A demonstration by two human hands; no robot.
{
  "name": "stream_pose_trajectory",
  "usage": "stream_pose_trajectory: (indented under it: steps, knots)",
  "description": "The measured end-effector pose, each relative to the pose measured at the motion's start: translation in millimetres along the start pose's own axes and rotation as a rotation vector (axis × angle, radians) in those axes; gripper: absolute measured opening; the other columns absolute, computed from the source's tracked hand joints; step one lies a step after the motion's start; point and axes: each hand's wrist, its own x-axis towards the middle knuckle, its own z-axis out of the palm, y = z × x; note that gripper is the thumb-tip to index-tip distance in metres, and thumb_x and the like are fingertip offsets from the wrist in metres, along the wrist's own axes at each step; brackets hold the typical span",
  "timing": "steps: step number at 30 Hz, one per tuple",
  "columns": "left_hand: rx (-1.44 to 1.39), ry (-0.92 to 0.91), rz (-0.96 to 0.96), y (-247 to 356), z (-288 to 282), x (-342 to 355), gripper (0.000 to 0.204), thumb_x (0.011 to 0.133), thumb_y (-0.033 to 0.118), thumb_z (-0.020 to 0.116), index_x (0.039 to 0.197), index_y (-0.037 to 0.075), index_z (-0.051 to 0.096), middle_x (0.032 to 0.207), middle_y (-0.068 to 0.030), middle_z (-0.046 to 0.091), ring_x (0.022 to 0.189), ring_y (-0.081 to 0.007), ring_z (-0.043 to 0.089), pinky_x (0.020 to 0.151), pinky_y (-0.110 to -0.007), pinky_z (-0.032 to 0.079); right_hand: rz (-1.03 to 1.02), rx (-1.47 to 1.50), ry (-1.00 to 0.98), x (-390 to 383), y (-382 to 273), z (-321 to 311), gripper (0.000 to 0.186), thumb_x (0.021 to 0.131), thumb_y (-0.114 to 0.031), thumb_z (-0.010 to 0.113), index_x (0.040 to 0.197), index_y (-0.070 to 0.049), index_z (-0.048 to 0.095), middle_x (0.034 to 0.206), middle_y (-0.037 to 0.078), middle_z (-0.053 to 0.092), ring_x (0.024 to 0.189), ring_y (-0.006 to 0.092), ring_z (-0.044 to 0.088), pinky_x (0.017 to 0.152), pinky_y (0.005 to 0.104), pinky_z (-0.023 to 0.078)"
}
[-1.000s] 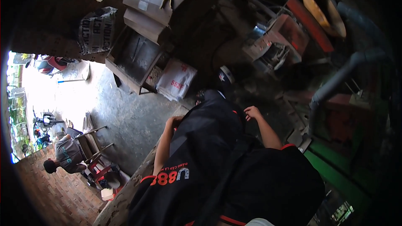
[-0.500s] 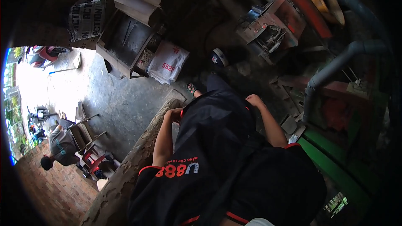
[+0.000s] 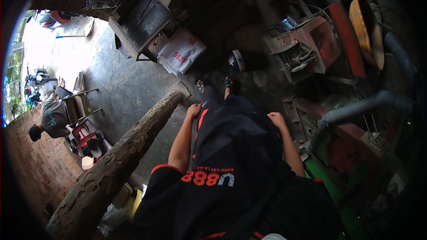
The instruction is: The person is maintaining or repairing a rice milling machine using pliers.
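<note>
My left hand (image 3: 193, 111) hangs beside my dark trousers (image 3: 220, 106) with its fingers curled closed and no object visible in it. My right hand (image 3: 275, 118) is at my other side, next to the dark clothing, also loosely closed with nothing visible in it. My sandalled left foot (image 3: 199, 85) and right foot (image 3: 229, 83) are on the grey concrete floor (image 3: 120, 93). A long, rough, mottled post (image 3: 124, 153) runs along my left side, close to that arm.
Ahead are white sacks (image 3: 180, 51), a metal cabinet (image 3: 142, 18) and a dark helmet (image 3: 236, 61). Rusty machinery (image 3: 311, 44), a yellow pan (image 3: 362, 26) and grey pipe (image 3: 351, 109) crowd my right. At left, someone (image 3: 53, 113) sits beside a brick wall (image 3: 26, 151); motorbikes (image 3: 40, 78) stand beyond.
My view has shifted: the pan and pipe appear lower, the post and both feet show more fully. My left hand has come away from the shirt's hem to hang at my side.
</note>
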Motion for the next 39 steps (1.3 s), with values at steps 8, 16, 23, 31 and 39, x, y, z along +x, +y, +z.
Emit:
stream_pose_trajectory:
  steps: [8, 16, 23, 31, 39]
  knots:
    - [-0.229, 0.009, -0.052, 11.9, 19.6, -6.9, 0.039, 0.081, 0.034, 0.050, 0.093, -0.001, 0.065, 0.086, -0.0204, 0.065, 0.082, -0.0323, 0.064, 0.075, -0.038, 0.048, 0.103, -0.018, -0.061, -12.5, 14.7, -13.2, 0.029, 0.078, -0.031, 0.061, 0.089, -0.005, 0.067, 0.084, 0.015, 0.066, 0.084, 0.0251, 0.065, 0.068, 0.0342, 0.048]
    - [-0.705, -0.226, -0.371, -13.3, 2.8, -32.3, 0.026, 0.085, 0.028, 0.048, 0.088, 0.005, 0.060, 0.057, -0.0101, 0.058, 0.039, -0.0165, 0.045, 0.037, -0.030, 0.035, -0.024, -0.028, -0.064, -50.9, -14.4, -18.4, 0.031, 0.079, -0.029, 0.060, 0.088, 0.000, 0.063, 0.078, 0.018, 0.063, 0.074, 0.0265, 0.064, 0.064, 0.0356, 0.045]
    - [-0.708, -0.214, -0.359, -48.9, -0.8, -52.9, 0.024, 0.082, 0.025, 0.048, 0.087, 0.004, 0.060, 0.063, -0.0093, 0.060, 0.043, -0.0154, 0.047, 0.039, -0.030, 0.036, -0.056, -0.007, -0.091, -61.0, -53.3, -27.7, 0.031, 0.077, -0.025, 0.062, 0.094, 0.001, 0.063, 0.083, 0.019, 0.064, 0.079, 0.0187, 0.064, 0.067, 0.0326, 0.046]
    - [-0.840, -0.183, -0.466, -77.4, 11.8, -69.1, 0.027, 0.080, 0.024, 0.047, 0.096, 0.004, 0.058, 0.063, -0.0123, 0.062, 0.037, -0.0156, 0.041, 0.037, -0.029, 0.033, -0.153, -0.145, -0.123, -43.2, -53.9, -26.9, 0.032, 0.076, -0.026, 0.062, 0.094, 0.001, 0.063, 0.084, 0.019, 0.065, 0.081, 0.0194, 0.064, 0.068, 0.0330, 0.046]
    - [-0.859, -0.169, -0.464, -58.2, 27.7, -82.2, 0.023, 0.080, 0.023, 0.049, 0.088, 0.004, 0.060, 0.059, -0.0074, 0.054, 0.041, -0.0150, 0.043, 0.037, -0.030, 0.033, -0.179, -0.226, -0.075, -14.1, -54.4, -22.9, 0.033, 0.076, -0.028, 0.061, 0.095, 0.000, 0.063, 0.088, 0.019, 0.065, 0.087, 0.0210, 0.064, 0.072, 0.0339, 0.046]
